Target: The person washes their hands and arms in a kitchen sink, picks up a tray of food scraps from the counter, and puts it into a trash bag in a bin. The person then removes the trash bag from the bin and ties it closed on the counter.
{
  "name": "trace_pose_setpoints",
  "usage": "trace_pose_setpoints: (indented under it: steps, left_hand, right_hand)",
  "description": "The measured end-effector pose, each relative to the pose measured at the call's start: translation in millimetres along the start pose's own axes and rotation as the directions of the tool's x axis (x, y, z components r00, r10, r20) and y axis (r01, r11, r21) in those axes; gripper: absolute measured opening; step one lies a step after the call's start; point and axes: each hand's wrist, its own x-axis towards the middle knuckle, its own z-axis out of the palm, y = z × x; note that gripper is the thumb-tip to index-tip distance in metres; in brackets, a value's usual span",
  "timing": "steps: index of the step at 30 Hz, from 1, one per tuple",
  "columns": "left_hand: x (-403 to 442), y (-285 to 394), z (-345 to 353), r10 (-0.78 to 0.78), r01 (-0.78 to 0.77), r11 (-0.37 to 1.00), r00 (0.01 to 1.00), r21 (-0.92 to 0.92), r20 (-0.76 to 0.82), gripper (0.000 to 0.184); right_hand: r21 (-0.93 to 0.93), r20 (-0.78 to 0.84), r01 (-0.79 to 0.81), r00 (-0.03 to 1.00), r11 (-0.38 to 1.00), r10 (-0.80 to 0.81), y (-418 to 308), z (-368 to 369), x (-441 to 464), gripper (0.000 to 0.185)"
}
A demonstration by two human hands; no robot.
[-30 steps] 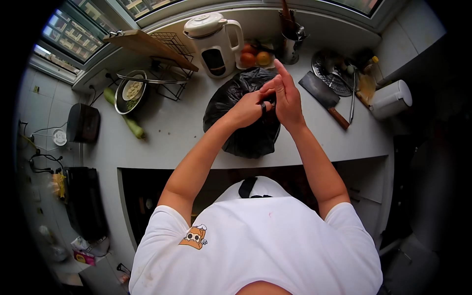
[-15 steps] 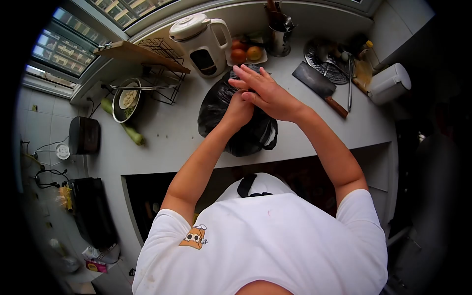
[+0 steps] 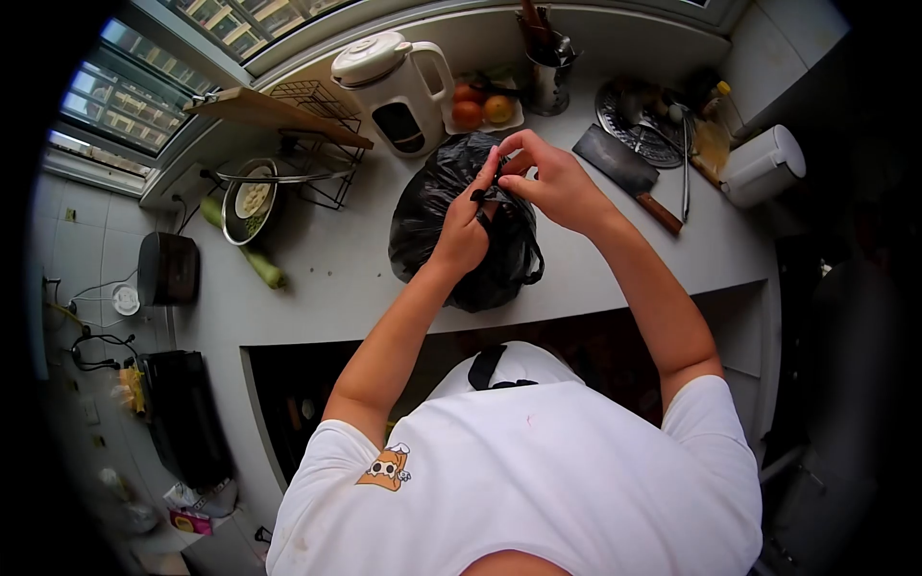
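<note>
A full, rounded black plastic bag (image 3: 427, 216) sits on the counter in front of me. My left hand (image 3: 466, 230) is closed on the bag's gathered top, with bits of black plastic showing between the fingers. From the right, my right hand (image 3: 555, 182) pinches a strand of the same plastic, its index finger bent against the thumb. The fingertips of both hands meet just above the bag. A loose handle loop (image 3: 534, 264) hangs at the bag's right side.
A cleaver (image 3: 615, 159) lies on the counter (image 3: 355, 298) to the right, near a metal rack (image 3: 639, 120) and white canister (image 3: 764, 165). Behind the bag stand a white jug appliance (image 3: 399, 91) and tomatoes (image 3: 468, 108). A bowl (image 3: 230, 216) and green vegetable (image 3: 261, 267) are left.
My right hand has gone from lying flat over my left hand to pinching the plastic. My left fingers now point upward, and more of the bag's top shows.
</note>
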Motion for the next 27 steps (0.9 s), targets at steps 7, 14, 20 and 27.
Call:
trace_pose_setpoints:
  steps: [7, 14, 20, 27]
  left_hand:
    - [-4.0, 8.6, -2.6, 0.014, -0.012, 0.998, 1.0, 0.069, -0.016, 0.056]
    - [-2.9, 20.9, -13.3, -0.27, 0.269, 0.963, 0.962, -0.028, -0.031, 0.04]
    - [12.8, 49.2, -46.5, -0.559, 0.602, 0.753, 0.798, -0.266, 0.225, 0.037]
    - [17.1, 36.8, -60.8, -0.482, 0.604, 0.717, 0.79, -0.348, 0.378, 0.038]
  right_hand:
    - [0.045, -0.065, -0.004, 0.998, 0.999, 0.007, 7.9, 14.5, 8.3, 0.028]
    - [0.179, -0.178, 0.081, 0.983, 0.981, -0.049, 9.0, 21.3, 6.1, 0.021]
    - [0.084, -0.233, 0.198, 0.957, 0.977, -0.174, -10.0, 33.2, -20.1, 0.015]
    - [-0.713, 0.146, 0.557, 0.712, 0.425, -0.687, 18.2, 44.5, -33.7, 0.014]
